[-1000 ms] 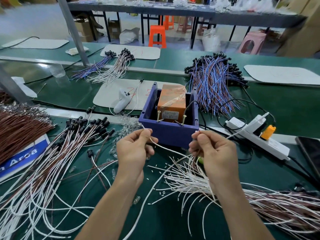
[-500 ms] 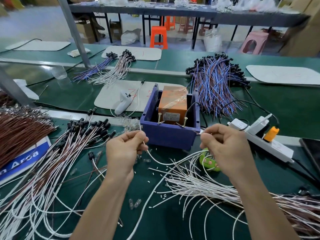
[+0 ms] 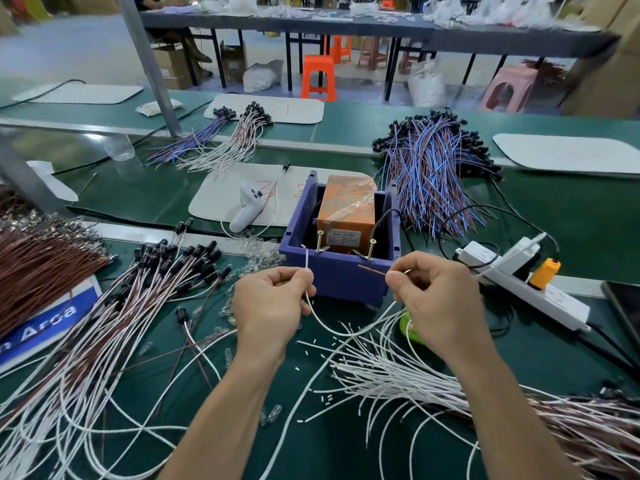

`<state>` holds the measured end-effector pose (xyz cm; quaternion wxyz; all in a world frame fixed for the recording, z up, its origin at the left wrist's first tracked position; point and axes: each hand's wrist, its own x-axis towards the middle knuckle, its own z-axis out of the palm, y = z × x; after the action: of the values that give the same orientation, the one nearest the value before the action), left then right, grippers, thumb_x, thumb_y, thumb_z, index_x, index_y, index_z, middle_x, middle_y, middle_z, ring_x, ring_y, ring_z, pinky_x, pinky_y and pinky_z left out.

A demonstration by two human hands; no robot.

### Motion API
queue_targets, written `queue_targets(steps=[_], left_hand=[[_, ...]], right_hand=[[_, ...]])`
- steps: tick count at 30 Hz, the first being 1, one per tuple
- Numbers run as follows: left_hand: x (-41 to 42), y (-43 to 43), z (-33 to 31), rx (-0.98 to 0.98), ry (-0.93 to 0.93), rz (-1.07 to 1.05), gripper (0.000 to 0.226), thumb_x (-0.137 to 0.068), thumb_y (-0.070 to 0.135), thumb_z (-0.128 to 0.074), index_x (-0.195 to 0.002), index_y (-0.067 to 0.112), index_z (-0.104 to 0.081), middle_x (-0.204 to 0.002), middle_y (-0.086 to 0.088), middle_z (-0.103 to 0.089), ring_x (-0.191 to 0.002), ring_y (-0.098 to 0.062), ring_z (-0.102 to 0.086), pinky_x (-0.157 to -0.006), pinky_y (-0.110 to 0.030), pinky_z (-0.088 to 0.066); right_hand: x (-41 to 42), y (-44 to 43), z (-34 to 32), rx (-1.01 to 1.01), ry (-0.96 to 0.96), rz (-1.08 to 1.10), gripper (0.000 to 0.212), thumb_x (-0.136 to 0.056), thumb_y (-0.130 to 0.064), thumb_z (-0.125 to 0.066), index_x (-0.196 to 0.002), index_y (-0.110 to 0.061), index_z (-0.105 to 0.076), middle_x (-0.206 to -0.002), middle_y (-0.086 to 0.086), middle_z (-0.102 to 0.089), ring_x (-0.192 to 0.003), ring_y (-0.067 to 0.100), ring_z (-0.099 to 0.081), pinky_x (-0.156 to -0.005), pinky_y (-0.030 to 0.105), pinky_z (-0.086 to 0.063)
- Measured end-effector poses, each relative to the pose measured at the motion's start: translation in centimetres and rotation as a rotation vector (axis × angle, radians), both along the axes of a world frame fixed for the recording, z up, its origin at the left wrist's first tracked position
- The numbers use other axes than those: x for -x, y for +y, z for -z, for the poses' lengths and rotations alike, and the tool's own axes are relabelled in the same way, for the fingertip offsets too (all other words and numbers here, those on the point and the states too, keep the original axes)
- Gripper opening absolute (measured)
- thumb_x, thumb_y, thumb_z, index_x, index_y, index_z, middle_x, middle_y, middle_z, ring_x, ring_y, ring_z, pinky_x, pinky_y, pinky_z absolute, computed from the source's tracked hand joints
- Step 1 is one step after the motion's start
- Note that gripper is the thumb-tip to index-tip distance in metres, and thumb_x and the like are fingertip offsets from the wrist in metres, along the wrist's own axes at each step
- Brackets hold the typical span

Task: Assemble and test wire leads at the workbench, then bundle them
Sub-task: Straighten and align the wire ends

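Just in front of the purple bin (image 3: 337,275), our left hand (image 3: 270,303) pinches a white wire (image 3: 325,325) between thumb and forefinger, its end standing up against the bin's front wall. Our right hand (image 3: 440,299), also before the bin and apart from the left, pinches a brown wire tip (image 3: 372,270) pointing leftward. The white wire sags in a loop between both hands. Inside the bin sits an orange block (image 3: 346,209) with two brass screws (image 3: 320,239). Left of the bin lie black-capped leads (image 3: 166,271); right of it, a white power strip (image 3: 540,296).

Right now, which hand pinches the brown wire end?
The right hand: its brown end points sideways; the left hand holds a white end upright.
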<state>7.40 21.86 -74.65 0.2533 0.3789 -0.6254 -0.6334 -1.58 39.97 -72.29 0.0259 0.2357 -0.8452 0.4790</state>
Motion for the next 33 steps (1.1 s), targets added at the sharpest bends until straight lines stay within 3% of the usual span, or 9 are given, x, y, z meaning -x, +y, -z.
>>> queue_targets(steps=[8, 14, 21, 25, 33], left_hand=[[0.5, 0.2, 0.2, 0.019, 0.003, 0.032, 0.025, -0.087, 0.016, -0.076, -0.069, 0.034, -0.078, -0.063, -0.003, -0.073, -0.040, -0.010, -0.052, -0.046, -0.021, -0.045], [0.8, 0.4, 0.3, 0.026, 0.001, 0.041, 0.026, -0.088, 0.016, -0.075, -0.068, 0.033, -0.078, -0.060, -0.003, -0.072, -0.040, -0.010, -0.051, -0.043, -0.019, -0.042], [0.8, 0.4, 0.4, -0.002, 0.005, 0.042, 0.024, -0.090, 0.012, -0.075, -0.066, 0.018, -0.076, -0.058, -0.005, -0.070, -0.039, -0.011, -0.049, -0.044, -0.019, -0.043], [0.8, 0.4, 0.3, 0.002, -0.002, 0.042, 0.021, -0.091, 0.012, -0.074, -0.071, 0.016, -0.076, -0.057, -0.004, -0.070, -0.039, -0.009, -0.048, -0.044, -0.018, -0.043], [0.7, 0.4, 0.2, 0.005, -0.012, 0.044, 0.022, -0.092, 0.012, -0.074, -0.071, 0.017, -0.076, -0.057, -0.002, -0.070, -0.039, -0.007, -0.048, -0.044, -0.017, -0.043]], right_hand=[[0.3, 0.0, 0.2, 0.024, -0.008, 0.001, 0.019, -0.091, -0.020, -0.072, -0.075, -0.030, -0.069, -0.058, -0.005, -0.066, -0.048, 0.012, -0.053, -0.052, 0.042, -0.055], [0.6, 0.1, 0.3, -0.002, 0.041, 0.010, 0.020, -0.092, -0.024, -0.072, -0.074, -0.031, -0.067, -0.056, -0.009, -0.063, -0.046, 0.007, -0.049, -0.052, 0.032, -0.045], [0.9, -0.2, 0.4, -0.030, 0.070, 0.039, 0.018, -0.090, -0.024, -0.073, -0.074, -0.030, -0.067, -0.059, -0.014, -0.064, -0.050, 0.007, -0.052, -0.052, 0.029, -0.046], [1.0, -0.4, 0.4, -0.025, 0.082, 0.042, 0.018, -0.091, -0.024, -0.072, -0.075, -0.031, -0.067, -0.061, -0.015, -0.064, -0.051, 0.010, -0.055, -0.050, 0.032, -0.053], [1.3, -0.7, 0.4, -0.027, 0.100, 0.038, 0.021, -0.091, -0.024, -0.071, -0.073, -0.032, -0.065, -0.058, -0.017, -0.062, -0.049, 0.007, -0.052, -0.049, 0.016, -0.037]])
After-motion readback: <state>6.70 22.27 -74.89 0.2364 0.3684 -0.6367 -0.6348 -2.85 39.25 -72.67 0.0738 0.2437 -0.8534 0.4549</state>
